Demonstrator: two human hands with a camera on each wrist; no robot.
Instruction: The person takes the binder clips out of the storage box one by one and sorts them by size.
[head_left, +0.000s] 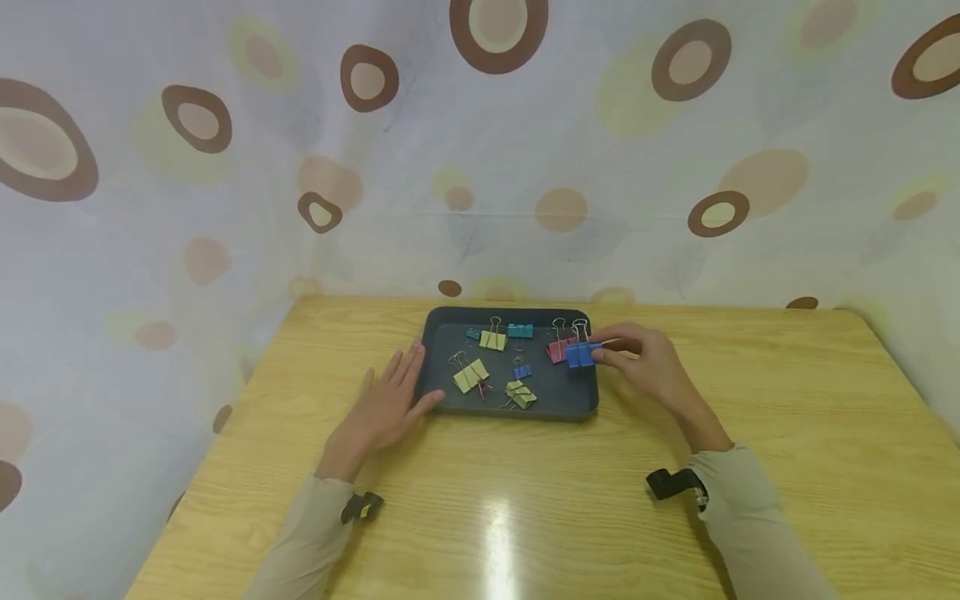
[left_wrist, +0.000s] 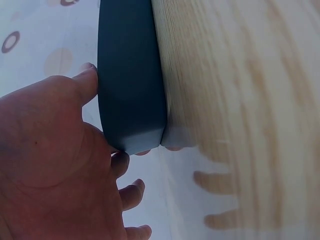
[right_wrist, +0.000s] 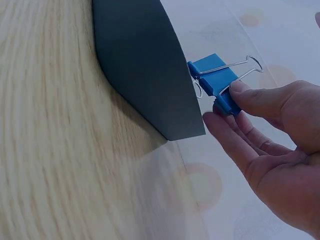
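Observation:
In the head view a dark tray (head_left: 457, 408) holds several binder clips. My right hand (head_left: 651, 368) pinches a large blue binder clip (head_left: 581, 356) between thumb and fingers over the tray's right side. The right wrist view shows this blue clip (right_wrist: 212, 75) by the tray wall (right_wrist: 145, 70), its wire handles out. A pink binder clip (head_left: 556, 351) lies just left of it, partly covered. My left hand (head_left: 384, 410) rests against the tray's left side with fingers extended. In the left wrist view, its thumb and fingers touch the tray's outer wall (left_wrist: 131, 75).
Inside the tray lie yellow clips (head_left: 470, 377), a teal clip (head_left: 521, 331), a small teal clip (head_left: 473, 334), a small blue clip (head_left: 522, 372) and a small red clip (head_left: 483, 387). The wooden table (head_left: 450, 500) meets a patterned cloth (head_left: 510, 258) at the back.

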